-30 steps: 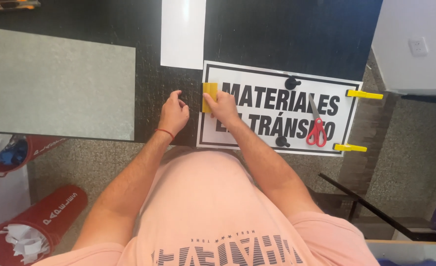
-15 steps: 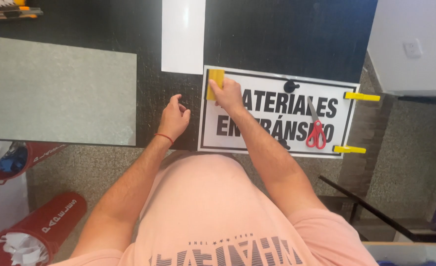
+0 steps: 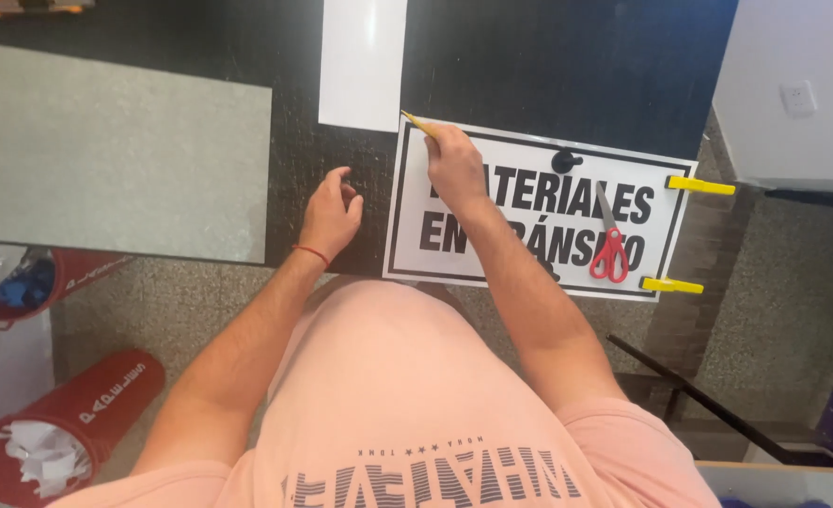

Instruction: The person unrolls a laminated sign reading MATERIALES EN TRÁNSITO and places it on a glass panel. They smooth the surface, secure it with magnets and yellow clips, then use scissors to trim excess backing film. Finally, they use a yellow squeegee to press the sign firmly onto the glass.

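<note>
A white sign sheet [image 3: 520,263] with a black border and large black lettering lies on the dark table [image 3: 548,66]. My right hand [image 3: 452,162] rests on its upper left part, gripping a flat yellow scraper [image 3: 418,123] whose tip pokes out past the sheet's top left corner. My left hand [image 3: 330,213] sits on the dark table just left of the sheet, fingers loosely curled, holding nothing I can see. Red-handled scissors [image 3: 608,246] lie on the sheet's right side, and a small black round object [image 3: 564,161] sits near its top edge.
Two yellow clamps [image 3: 699,185] [image 3: 670,284] grip the sheet's right edge. A white strip [image 3: 363,62] lies above the sheet and a grey panel [image 3: 116,150] covers the table's left. Red bins [image 3: 59,428] with paper scraps stand on the floor at left.
My right hand has slid the yellow scraper up and left across the sheet to its top left corner. My left hand stayed beside the sheet.
</note>
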